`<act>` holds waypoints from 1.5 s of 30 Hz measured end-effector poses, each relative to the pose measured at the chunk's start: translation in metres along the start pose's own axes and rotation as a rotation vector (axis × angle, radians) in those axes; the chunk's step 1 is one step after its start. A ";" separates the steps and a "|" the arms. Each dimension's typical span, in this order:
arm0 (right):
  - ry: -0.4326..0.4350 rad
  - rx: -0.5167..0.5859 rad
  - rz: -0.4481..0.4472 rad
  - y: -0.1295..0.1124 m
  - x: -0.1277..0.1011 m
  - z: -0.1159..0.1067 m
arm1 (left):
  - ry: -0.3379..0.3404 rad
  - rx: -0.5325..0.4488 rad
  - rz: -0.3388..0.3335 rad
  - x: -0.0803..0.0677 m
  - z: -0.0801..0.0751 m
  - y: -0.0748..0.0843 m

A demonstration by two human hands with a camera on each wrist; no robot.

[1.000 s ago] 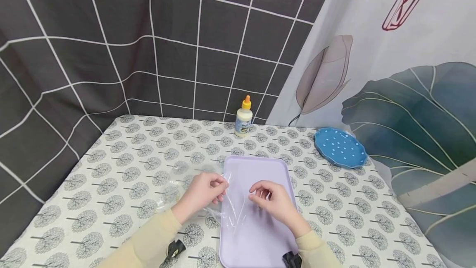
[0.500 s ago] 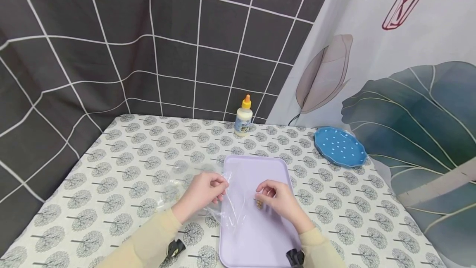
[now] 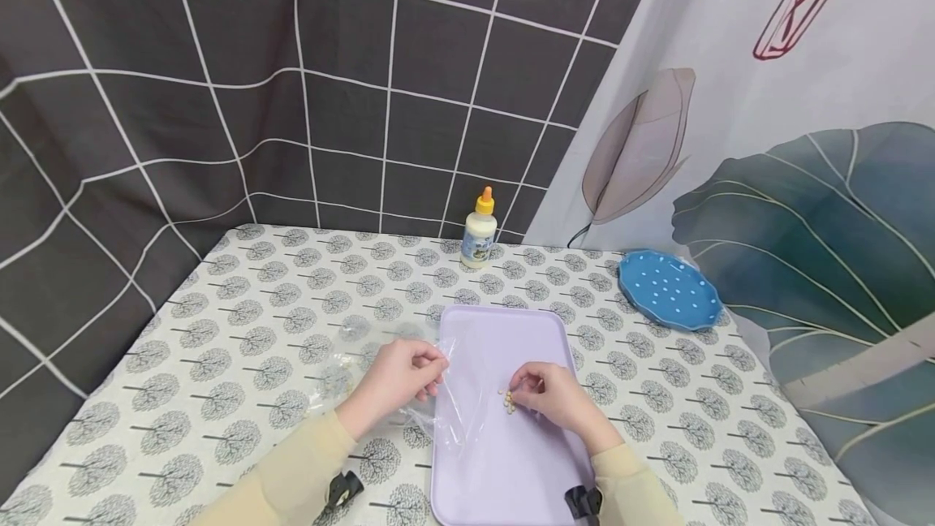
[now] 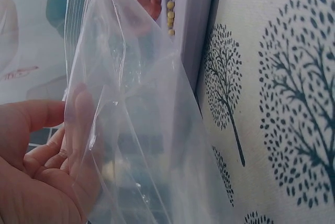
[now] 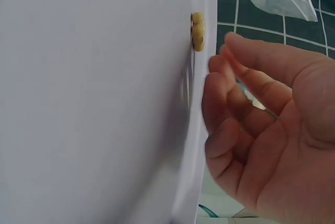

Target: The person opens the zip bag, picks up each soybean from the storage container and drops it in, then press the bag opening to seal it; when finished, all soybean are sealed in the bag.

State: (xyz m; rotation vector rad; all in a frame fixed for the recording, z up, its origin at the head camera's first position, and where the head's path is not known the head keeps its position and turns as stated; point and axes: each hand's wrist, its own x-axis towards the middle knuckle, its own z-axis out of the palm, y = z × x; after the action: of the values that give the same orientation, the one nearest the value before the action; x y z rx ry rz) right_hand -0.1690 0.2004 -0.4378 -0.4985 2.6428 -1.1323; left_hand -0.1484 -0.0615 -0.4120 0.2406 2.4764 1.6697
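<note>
My left hand [image 3: 431, 370] pinches the edge of a clear plastic bag [image 3: 456, 408] at the left rim of a lavender tray [image 3: 504, 469]. Close up, the bag [image 4: 131, 130] hangs from the fingers [image 4: 47, 150] beside the tray's rim [image 4: 198, 30]. A small cluster of yellowish beads [image 3: 508, 402] lies on the tray. My right hand [image 3: 522, 390] hovers just right of them, fingers loosely curled and holding nothing. In the right wrist view the beads [image 5: 198, 31] sit on the tray [image 5: 94, 103] just beyond the fingertips [image 5: 230, 43].
A glue bottle [image 3: 478, 230] with an orange cap stands at the back of the table by the wall. A blue dotted plate [image 3: 668, 289] lies at the back right. The tablecloth [image 3: 241, 323] has a tree print. Curtains close off the back and right.
The right hand drew back a little toward me and to the right, and the bead cluster now lies on the tray by its fingertips. The left hand and bag stayed put.
</note>
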 end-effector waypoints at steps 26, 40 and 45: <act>-0.020 -0.206 0.045 -0.007 0.007 0.003 | 0.002 0.014 -0.010 0.000 -0.001 -0.002; -0.010 -0.259 0.033 -0.010 0.004 0.007 | -0.004 0.016 -0.010 0.000 -0.001 -0.001; -0.030 -0.270 0.027 -0.013 -0.002 0.007 | -0.004 0.018 -0.007 0.001 -0.002 -0.003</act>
State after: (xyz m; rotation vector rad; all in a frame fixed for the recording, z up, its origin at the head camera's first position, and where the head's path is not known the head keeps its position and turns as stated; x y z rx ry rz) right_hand -0.1617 0.1883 -0.4328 -0.5205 2.7809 -0.7562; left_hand -0.1495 -0.0641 -0.4138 0.2361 2.4876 1.6436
